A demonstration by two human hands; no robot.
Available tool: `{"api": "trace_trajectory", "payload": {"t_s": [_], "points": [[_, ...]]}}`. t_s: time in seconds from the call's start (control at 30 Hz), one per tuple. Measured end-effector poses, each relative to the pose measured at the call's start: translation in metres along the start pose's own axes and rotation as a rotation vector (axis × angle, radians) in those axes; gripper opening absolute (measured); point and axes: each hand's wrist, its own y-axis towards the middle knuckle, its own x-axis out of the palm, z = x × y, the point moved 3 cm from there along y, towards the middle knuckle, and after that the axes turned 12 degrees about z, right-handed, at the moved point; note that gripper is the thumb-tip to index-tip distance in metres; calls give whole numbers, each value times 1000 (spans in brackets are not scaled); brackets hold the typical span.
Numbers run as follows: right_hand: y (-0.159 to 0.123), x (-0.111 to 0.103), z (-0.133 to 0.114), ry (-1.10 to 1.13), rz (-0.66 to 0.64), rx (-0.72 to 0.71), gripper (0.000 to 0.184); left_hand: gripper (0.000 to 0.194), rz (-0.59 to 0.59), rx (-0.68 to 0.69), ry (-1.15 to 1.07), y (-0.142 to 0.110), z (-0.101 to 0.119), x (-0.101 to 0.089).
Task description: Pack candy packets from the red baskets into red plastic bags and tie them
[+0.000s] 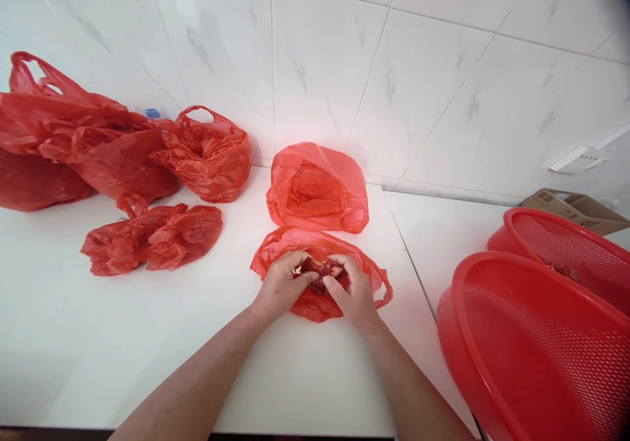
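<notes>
An open red plastic bag (319,308) lies on the white table in front of me, one handle loop spread to the right. Over its mouth, my left hand (284,282) and my right hand (353,293) face each other. Between their fingers is a small shiny dark red and gold wrapped packet (319,269); its kind and whether it is one piece or several I cannot tell. Thumbs and fingertips of both hands pinch it from either side. Just behind stands another open red bag (317,188), its mouth towards me.
Filled red bags (118,159) and a smaller one (209,159) stand along the tiled wall at left. Crumpled red bags (152,237) lie before them. Red mesh baskets (522,336) sit at right, a cardboard box (573,208) behind. A seam (416,264) runs between table sections.
</notes>
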Motion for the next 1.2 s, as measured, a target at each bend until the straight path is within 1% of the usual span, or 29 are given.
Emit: {"api": "trace_trajectory", "payload": {"t_s": [0.13, 0.2, 0.27, 0.33, 0.37, 0.4, 0.43, 0.53, 0.67, 0.77, 0.8, 0.83, 0.9, 0.93, 0.97, 1.03, 1.13, 1.2], "points": [[1, 3, -1, -4, -1, 13, 14, 8, 7, -85, -70, 1, -5, -1], [1, 4, -1, 4, 14, 20, 10, 9, 20, -86, -55, 2, -4, -2], [2, 4, 1, 9, 11, 35, 7, 21, 22, -57, -27, 2, -1, -3], [1, 5, 2, -3, -4, 38, 5, 40, 3, -36, -29, 2, 3, -4], [1, 5, 2, -15, -11, 33, 4, 46, -11, -36, -33, 2, 5, -4], [1, 5, 2, -26, -14, 27, 5, 47, -22, -42, -36, 2, 5, -4], [0, 5, 1, -33, -12, 24, 5, 45, -27, -51, -36, 2, 6, -4], [-2, 6, 1, -20, -10, 57, 10, 30, -25, -77, -62, 1, 4, -3], [-3, 8, -2, 16, -52, 96, 35, 19, -23, -109, -189, 2, 0, -2], [-3, 8, -1, -7, -21, 163, 45, 17, -13, -125, -219, 2, -2, -2], [-2, 8, 0, -10, -14, 185, 44, 16, -7, -127, -232, 2, -2, -2], [-2, 8, 1, -12, -13, 189, 40, 15, -3, -131, -252, 2, -2, -2], [-2, 7, 1, -11, -26, 146, 24, 14, -6, -137, -298, 2, -2, -3], [-1, 7, 2, -10, -29, 112, 18, 14, -12, -136, -311, 2, -2, -3], [-1, 7, 2, -8, -24, 82, 16, 15, -16, -131, -312, 2, -2, -3], [-1, 6, 3, 8, -8, 60, 16, 23, -22, -117, -279, 2, -2, -4], [-1, 5, 5, 40, -13, 72, 12, 44, -61, -113, -217, 1, -3, -4], [-1, 5, 5, 40, -19, 62, 9, 50, -81, -116, -191, 0, -2, -3]]}}
